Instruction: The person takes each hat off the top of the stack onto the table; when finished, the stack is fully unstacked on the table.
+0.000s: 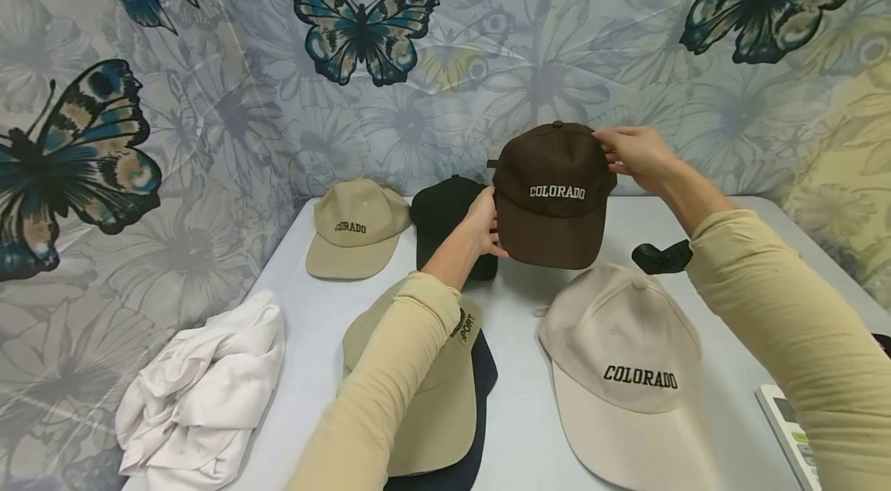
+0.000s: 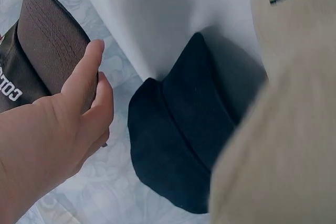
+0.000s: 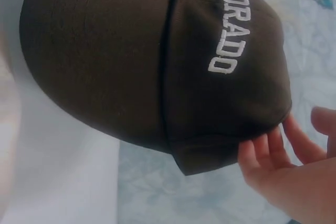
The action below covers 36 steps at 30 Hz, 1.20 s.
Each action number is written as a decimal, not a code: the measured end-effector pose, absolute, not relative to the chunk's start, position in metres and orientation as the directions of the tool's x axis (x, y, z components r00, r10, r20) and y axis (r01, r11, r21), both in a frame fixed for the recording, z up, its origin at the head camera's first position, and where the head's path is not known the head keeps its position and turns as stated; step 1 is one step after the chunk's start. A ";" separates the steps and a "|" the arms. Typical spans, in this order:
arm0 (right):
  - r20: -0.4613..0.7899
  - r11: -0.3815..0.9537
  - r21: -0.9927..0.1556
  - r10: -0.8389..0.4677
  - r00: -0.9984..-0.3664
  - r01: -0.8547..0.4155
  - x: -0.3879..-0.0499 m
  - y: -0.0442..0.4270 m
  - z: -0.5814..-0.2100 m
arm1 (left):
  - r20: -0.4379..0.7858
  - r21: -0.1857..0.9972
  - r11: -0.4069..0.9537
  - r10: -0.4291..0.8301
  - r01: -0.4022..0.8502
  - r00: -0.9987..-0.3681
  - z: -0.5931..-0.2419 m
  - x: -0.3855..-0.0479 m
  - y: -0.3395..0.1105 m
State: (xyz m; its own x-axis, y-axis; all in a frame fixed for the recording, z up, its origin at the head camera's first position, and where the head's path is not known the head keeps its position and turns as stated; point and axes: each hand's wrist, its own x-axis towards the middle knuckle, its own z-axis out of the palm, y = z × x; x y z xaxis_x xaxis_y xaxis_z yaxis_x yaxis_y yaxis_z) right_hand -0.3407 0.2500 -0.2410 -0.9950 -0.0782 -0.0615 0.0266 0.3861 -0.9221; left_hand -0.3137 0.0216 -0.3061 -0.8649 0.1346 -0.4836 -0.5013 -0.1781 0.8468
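Observation:
A dark brown baseball cap (image 1: 557,166) with white COLORADO lettering is held up above the table's far part, crown up and brim towards me. My left hand (image 1: 479,226) holds its left side near the brim, with the thumb and fingers at the edge in the left wrist view. At the crown's upper right side is my right hand (image 1: 636,155). Its fingers (image 3: 262,153) touch the cloth, while the thumb stays apart in the right wrist view. Below the brown cap lies a cream COLORADO cap (image 1: 626,344); a black cap (image 1: 445,213) sits behind my left hand.
A beige cap (image 1: 358,224) stands at the far left. An olive-tan cap (image 1: 438,406) lies over a navy cap (image 1: 480,398) under my left arm. White cloth (image 1: 202,398) is bunched at left. A black object (image 1: 660,257) and a white device (image 1: 786,429) lie at right.

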 end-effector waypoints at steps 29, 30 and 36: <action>-0.051 0.259 -0.965 -0.016 -0.999 0.045 -0.356 0.265 -0.270 | -0.473 0.719 -0.558 0.045 -0.415 -0.880 -0.356 -0.312 0.052; -0.045 0.251 -0.967 -0.012 -0.999 0.040 -0.357 0.266 -0.271 | -0.468 0.720 -0.562 0.042 -0.408 -0.883 -0.357 -0.312 0.054; -0.016 0.215 -0.976 -0.004 -1.000 0.015 -0.359 0.270 -0.276 | -0.447 0.731 -0.570 0.016 -0.375 -0.894 -0.363 -0.313 0.062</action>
State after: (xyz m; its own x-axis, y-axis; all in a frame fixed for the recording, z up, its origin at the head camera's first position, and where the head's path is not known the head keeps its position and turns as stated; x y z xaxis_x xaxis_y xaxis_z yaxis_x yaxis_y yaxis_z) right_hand -0.3595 0.2705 -0.2761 -0.9999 -0.0038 -0.0165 0.0153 0.2151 -0.9765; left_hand -0.3135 0.0624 -0.3634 -0.8944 0.0157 -0.4469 -0.3753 -0.5698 0.7311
